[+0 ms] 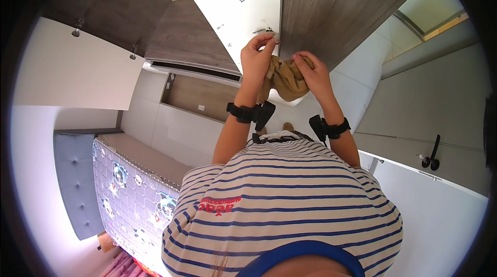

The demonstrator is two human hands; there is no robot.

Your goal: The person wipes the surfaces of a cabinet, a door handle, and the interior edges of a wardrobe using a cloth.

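A crumpled brown cloth hangs between my hands. My right hand grips its right side, with the thumb on top. The cloth's left side lies against the palm of my left hand. The fingertips of that hand pinch a small thing, too small to name, at the edge of a cabinet door panel. White film with printed writing covers this panel. Just right of it stands a wood-grain panel.
Left stands an open cabinet door with metal hinges. Below it is a bed with a patterned mattress and grey headboard. A grey door with a black handle is at right. Tiled floor shows between.
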